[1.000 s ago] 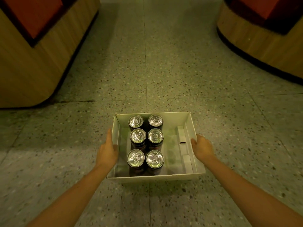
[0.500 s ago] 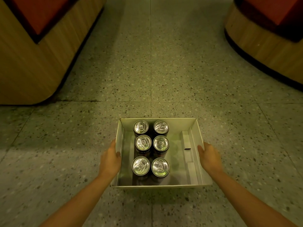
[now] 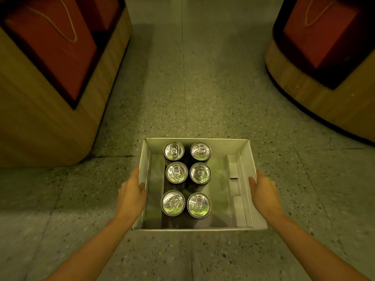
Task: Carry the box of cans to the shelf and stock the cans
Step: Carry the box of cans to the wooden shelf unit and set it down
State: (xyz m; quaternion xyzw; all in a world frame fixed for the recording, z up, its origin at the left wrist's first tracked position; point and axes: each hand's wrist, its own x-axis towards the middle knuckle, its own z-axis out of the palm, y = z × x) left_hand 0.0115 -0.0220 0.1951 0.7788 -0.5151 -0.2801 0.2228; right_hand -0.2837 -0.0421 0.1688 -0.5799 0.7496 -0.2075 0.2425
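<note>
Head view: two wooden stands (image 3: 40,128), upper left and upper right, loom nearer than before. One box (image 3: 223,146), lower centre, holds six upright cans (image 3: 176,172); left grip (image 3: 130,196) and right grip (image 3: 264,194) clamp its side walls.

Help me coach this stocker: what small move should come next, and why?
Probably step forward with the box held level. The left hand and right hand grip its side walls, six cans stand upright inside, no shelf shows, and floor runs ahead between the two wooden stands.
</note>
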